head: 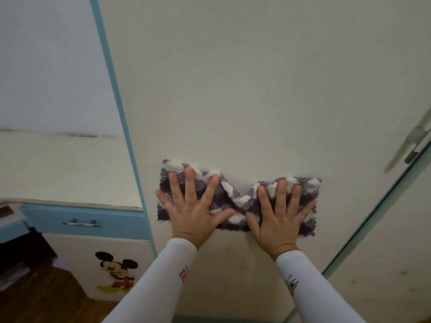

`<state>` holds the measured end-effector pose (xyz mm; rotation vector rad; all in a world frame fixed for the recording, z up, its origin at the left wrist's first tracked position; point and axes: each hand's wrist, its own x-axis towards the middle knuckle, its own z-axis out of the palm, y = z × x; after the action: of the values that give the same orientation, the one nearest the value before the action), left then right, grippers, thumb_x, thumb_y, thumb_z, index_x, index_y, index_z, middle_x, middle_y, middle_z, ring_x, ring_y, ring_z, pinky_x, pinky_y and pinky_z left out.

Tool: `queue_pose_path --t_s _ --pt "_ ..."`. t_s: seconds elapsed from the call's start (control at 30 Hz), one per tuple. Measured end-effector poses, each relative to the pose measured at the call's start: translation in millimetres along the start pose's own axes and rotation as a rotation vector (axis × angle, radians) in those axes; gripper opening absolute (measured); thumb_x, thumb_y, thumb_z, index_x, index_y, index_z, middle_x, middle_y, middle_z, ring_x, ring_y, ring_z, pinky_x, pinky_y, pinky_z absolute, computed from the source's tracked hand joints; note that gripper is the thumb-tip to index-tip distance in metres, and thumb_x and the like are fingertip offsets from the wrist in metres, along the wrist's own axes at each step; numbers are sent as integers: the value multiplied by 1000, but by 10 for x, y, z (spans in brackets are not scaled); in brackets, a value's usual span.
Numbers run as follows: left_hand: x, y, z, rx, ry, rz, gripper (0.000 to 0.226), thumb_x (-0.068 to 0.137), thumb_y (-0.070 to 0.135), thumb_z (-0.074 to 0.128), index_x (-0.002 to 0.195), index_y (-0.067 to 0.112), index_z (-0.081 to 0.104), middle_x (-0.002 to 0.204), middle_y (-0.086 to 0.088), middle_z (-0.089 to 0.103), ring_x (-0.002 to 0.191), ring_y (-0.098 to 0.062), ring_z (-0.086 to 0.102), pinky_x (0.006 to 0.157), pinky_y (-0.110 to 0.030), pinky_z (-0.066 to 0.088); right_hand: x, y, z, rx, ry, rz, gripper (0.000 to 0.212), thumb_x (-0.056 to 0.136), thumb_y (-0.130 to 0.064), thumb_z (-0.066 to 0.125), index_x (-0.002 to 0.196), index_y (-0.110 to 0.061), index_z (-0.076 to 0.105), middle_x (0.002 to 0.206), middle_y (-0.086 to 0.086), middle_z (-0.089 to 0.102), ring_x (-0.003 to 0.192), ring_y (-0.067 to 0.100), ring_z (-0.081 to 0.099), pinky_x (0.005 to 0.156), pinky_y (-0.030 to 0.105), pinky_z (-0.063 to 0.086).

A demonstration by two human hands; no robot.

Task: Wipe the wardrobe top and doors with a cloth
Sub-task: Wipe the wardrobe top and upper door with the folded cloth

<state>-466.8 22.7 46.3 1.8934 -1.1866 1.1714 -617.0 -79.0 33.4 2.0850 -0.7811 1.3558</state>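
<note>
A purple-and-white striped cloth point(233, 197) lies flat against the cream wardrobe door point(245, 89), bunched in the middle. My left hand point(193, 206) presses its left half with fingers spread. My right hand point(277, 215) presses its right half the same way. Both palms are flat on the cloth, with the thumbs pointing toward each other. White sleeves cover both forearms. The wardrobe top is out of view.
A metal handle point(412, 141) sits at the door's right edge, beside a teal-framed neighbouring door point(382, 264). A blue strip point(121, 117) borders the door's left side. Lower left are a blue drawer with a handle point(81, 223), a cartoon mouse sticker point(117, 271) and wooden floor point(46, 299).
</note>
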Motion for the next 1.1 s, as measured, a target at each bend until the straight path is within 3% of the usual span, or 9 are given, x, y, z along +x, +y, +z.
queue_pose_path --t_s 0.17,0.43,0.57,0.67,0.73,0.83,1.0,1.1 --pt "-289 -58 112 -17 0 -37 94 71 83 27 143 37 -11 150 -1 -31 138 -29 -23 103 -63 -3 -231 -76 118 -19 23 -7 68 90 -56 27 148 -33 0 156 -3 -16 142 24 -14 107 58 -10" --pt "-612 -92 317 -8 53 -107 94 70 85 24 143 37 -12 149 2 -33 138 -27 -23 103 -63 -2 -497 -136 268 14 92 -7 75 86 -55 40 148 -32 5 156 -4 -15 143 23 -12 107 60 -7" --pt "-781 -85 409 -28 61 -120 90 73 82 25 143 38 -10 149 4 -33 140 -30 -15 104 -63 -4 -545 -340 284 48 59 100 86 79 -76 34 148 -30 10 155 4 -17 141 33 -10 104 66 -6" --pt "-905 -72 475 -23 89 -134 87 76 68 35 145 34 -8 151 -1 -28 139 -35 -3 104 -64 -4 -535 -601 298 42 19 231 95 74 -82 28 147 -24 13 152 24 7 136 50 6 96 75 1" --pt "-936 -64 489 -32 99 -140 86 76 56 38 146 29 -2 153 -8 -10 140 -38 2 103 -66 0 -516 -733 294 72 -7 297 96 71 -82 29 146 -23 17 149 27 13 135 53 8 92 78 4" --pt "-975 -109 505 -28 79 -121 89 75 47 44 145 23 -5 152 -11 -2 140 -37 0 103 -64 1 -561 -889 313 149 -36 338 104 64 -87 23 146 -26 6 154 22 1 138 47 -5 93 78 -2" --pt "-1089 -274 538 -105 64 -60 93 73 47 39 135 31 -29 146 5 -29 137 -20 -27 105 -51 -20 -702 -993 436 178 -16 252 101 60 -90 10 142 -37 -11 148 2 -30 137 32 -26 96 70 -15" --pt "-1157 -461 416 -261 27 98 101 67 50 49 135 35 -23 148 14 -17 137 -8 -21 108 -46 -14 -760 -958 497 156 9 214 99 61 -89 15 141 -40 -13 146 -3 -33 136 29 -30 97 67 -18"
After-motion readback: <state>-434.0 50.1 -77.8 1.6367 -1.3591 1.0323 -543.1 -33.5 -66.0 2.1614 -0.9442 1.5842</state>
